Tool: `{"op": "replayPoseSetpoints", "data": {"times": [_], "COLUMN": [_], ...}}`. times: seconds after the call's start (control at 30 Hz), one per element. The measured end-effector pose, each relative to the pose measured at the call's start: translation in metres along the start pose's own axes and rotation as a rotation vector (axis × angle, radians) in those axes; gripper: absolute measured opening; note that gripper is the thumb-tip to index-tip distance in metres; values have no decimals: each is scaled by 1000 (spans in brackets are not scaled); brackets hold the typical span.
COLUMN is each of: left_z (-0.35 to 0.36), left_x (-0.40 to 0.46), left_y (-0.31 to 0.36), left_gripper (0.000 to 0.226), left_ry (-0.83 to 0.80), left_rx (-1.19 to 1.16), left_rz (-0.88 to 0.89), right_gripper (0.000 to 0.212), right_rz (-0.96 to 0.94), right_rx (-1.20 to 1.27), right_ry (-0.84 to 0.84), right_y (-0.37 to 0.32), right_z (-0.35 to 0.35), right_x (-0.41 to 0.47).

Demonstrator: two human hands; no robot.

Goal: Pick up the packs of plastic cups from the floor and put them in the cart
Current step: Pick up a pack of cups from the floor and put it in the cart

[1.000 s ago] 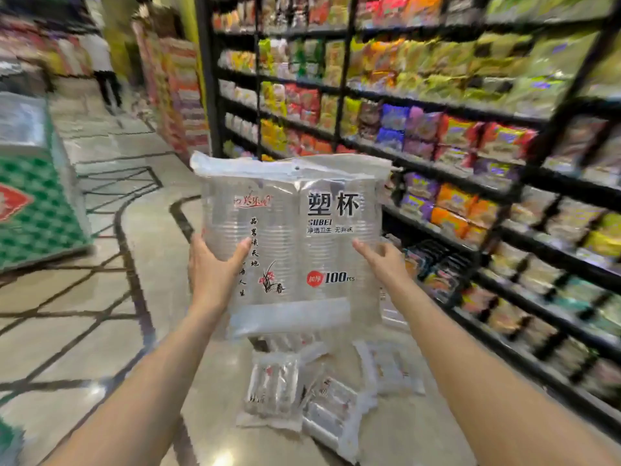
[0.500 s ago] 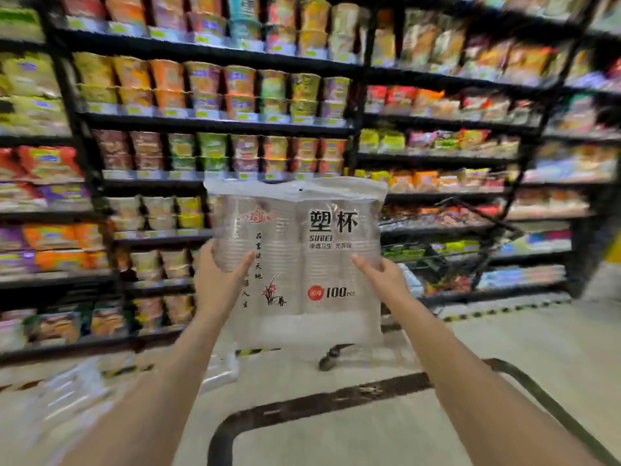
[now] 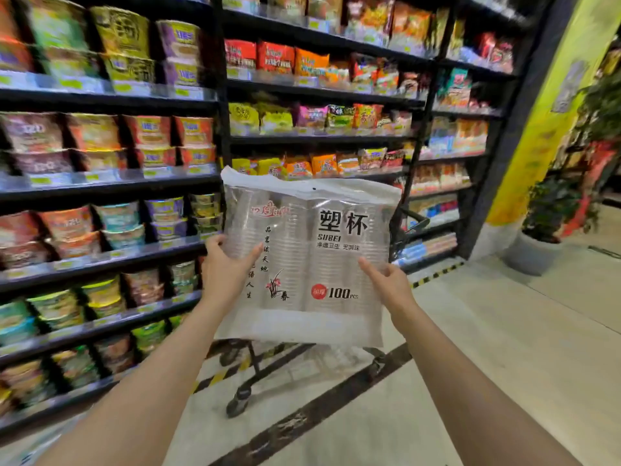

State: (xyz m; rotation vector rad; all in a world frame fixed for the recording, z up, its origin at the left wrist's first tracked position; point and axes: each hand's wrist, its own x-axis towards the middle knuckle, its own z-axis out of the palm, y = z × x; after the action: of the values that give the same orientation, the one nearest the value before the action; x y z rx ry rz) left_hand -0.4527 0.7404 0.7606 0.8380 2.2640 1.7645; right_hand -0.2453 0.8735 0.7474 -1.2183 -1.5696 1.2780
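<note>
Swung farther along the shelves (image 3: 111,183), both hands, left hand (image 3: 225,270) and right hand (image 3: 386,283), grip the pack of plastic cups (image 3: 312,257) upright by its sides, carrying it above the cart (image 3: 255,371).

This is a shop, a grocery or supermarket aisle: tall black shelving (image 3: 215,183) fills the left and centre of the frame, its tiers packed with rows of instant-noodle bowls (image 3: 100,132) on the left and bright snack and noodle packets (image 3: 312,116) in the upper centre, with price-tag strips (image 3: 111,176) along the shelf edges. Low in the centre the dark frame and wheel of a shopping cart (image 3: 242,395) stand on a pale polished floor (image 3: 504,348) edged with yellow-and-black tape (image 3: 433,275). At the right stand a yellow pillar (image 3: 544,129) and a potted plant (image 3: 551,210).
</note>
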Motion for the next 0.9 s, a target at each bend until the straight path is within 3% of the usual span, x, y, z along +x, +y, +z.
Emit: {"op": "replayPoseSetpoints", "data": {"times": [0.17, 0.27, 0.37, 0.63, 0.77, 0.9], "left_z": [71, 110, 151, 280, 345, 406], "left_x": [130, 206, 282, 470, 530, 569], "left_y": [-2, -3, -8, -67, -121, -171], "left_gripper": [68, 64, 62, 56, 66, 68], "left_ry": [-117, -158, -199, -405, -561, -704], "left_rx": [44, 97, 184, 431, 561, 641], "left_rz": [51, 94, 129, 224, 195, 159], "right_gripper": [34, 69, 68, 89, 105, 73], "right_rz": [30, 58, 116, 548, 743, 865], "right_rx": [72, 144, 194, 347, 358, 248], "right_ry": [9, 54, 72, 74, 124, 178], "right_y": [-3, 3, 15, 93, 136, 179], "right_z": [40, 69, 102, 198, 227, 252], "right_x": [123, 192, 266, 431, 484, 525]}}
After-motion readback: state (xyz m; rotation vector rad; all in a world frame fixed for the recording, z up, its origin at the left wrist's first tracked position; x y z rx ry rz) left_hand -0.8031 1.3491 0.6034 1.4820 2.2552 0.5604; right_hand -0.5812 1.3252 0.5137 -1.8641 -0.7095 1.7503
